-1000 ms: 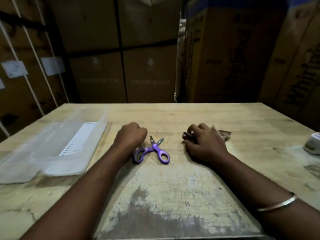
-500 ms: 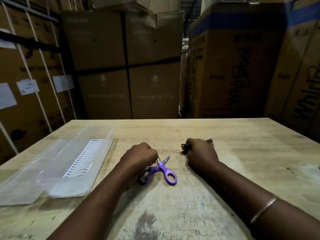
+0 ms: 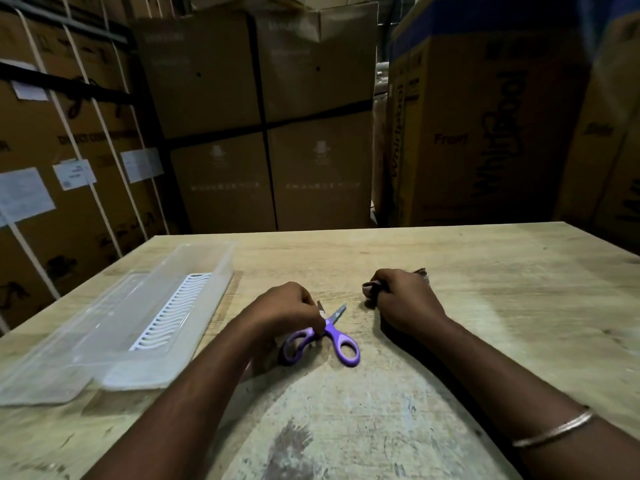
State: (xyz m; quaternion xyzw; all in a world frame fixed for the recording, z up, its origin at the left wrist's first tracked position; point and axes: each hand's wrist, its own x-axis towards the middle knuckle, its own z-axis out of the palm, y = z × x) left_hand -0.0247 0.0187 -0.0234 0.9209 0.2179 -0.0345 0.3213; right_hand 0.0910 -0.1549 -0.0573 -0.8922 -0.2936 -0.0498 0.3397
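Purple-handled scissors (image 3: 341,344) lie partly spread on the worn wooden table (image 3: 485,306), blades pointing away from me. My left hand (image 3: 285,308) is curled into a fist right beside them, and its fingertips curl over the left handle near the pivot. To the right, my right hand (image 3: 407,299) rests on the table and grips a small dark brown piece (image 3: 369,289). One end of the piece sticks out at the left of the fist, and a corner shows behind it. What the piece is I cannot make out.
A clear plastic tray (image 3: 104,348) with a white slotted insert (image 3: 173,313) lies on the table's left side. Tall strapped cardboard boxes (image 3: 270,133) stand close behind the far edge and along both sides. A thin bangle (image 3: 554,427) circles my right wrist.
My head has tilted up, so more of the boxes shows. My right hand has closed further over the dark piece. My left fist has shifted slightly onto the scissors.
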